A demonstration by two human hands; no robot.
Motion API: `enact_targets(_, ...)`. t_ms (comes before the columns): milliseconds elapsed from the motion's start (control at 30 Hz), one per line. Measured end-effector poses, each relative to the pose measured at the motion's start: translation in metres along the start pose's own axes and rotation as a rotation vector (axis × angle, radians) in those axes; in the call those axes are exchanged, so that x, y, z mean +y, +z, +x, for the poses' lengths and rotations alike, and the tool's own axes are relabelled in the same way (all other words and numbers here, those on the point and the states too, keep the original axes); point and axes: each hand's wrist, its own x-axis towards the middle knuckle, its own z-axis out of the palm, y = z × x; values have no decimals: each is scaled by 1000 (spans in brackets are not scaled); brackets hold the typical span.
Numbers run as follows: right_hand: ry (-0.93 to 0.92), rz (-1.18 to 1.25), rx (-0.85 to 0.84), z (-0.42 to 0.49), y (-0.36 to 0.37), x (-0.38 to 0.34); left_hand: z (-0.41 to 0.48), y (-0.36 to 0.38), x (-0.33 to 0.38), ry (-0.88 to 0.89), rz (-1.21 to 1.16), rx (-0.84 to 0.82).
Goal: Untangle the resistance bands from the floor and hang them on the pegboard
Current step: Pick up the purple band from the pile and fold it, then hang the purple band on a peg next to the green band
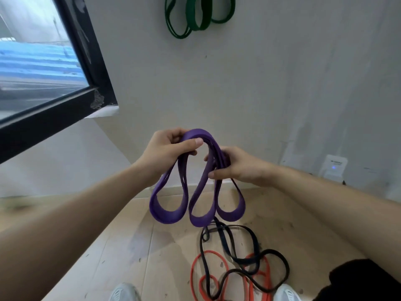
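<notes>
Two green bands (196, 17) already hang on the wall above, both hands, left hand (168, 152) and right hand (236, 167), have fingers clenched on the gathered purple band (196, 205), while black bands (245, 261) and red bands (258, 281) lie tangled on the floor (134, 246).

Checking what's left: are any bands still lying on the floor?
Yes, a black band and a red band lie tangled on the floor.
</notes>
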Motion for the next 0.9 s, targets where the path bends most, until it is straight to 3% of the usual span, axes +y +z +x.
enact_targets(100,-65,163,129,5,-2,-8,5,-3,4,-53,-186,101)
enact_targets(200,-123,165,190,6,-1,-17,10,-5,14,-46,-269,100)
enact_targets(533,-357,123,439,17,-28,-61,48,-2,74,44,-262,32)
enact_targets(733,-530,-18,573,33,-76,-120,97,-9,139,102,-295,102)
enact_targets(900,-658,-64,629,55,-135,-172,138,-13,196,266,-112,121)
